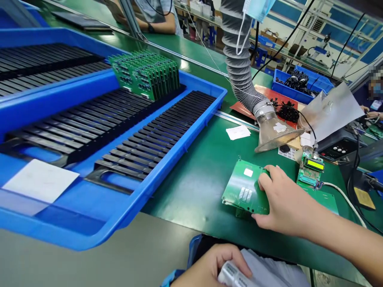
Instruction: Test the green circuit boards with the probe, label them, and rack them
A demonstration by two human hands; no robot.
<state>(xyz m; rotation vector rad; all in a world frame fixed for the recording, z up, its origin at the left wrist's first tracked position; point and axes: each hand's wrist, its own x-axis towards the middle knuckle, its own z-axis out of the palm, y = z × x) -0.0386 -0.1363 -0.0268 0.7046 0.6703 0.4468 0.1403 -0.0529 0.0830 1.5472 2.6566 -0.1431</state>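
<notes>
My right hand (284,203) grips the right edge of a green circuit board (247,185), thumb at the near corner and fingers at the far one. The board is slightly tilted over the green bench, with white labels on its upper face; something green shows beneath it. Low in the view, my left hand (214,263) is closed around a white, rounded item with small print (235,276), cut off by the lower edge. Left of the hands, a blue tray (167,167) carries black slotted racks (155,139). Several green circuit boards (146,75) stand upright in one rack.
A grey hose (241,56) with a clear funnel (275,131) hangs over the bench. A small device with a lit yellow display (314,164) and a black control box (338,145) stand at right. White papers (238,132) lie nearby. Another person's arm (160,27) rests across the bench.
</notes>
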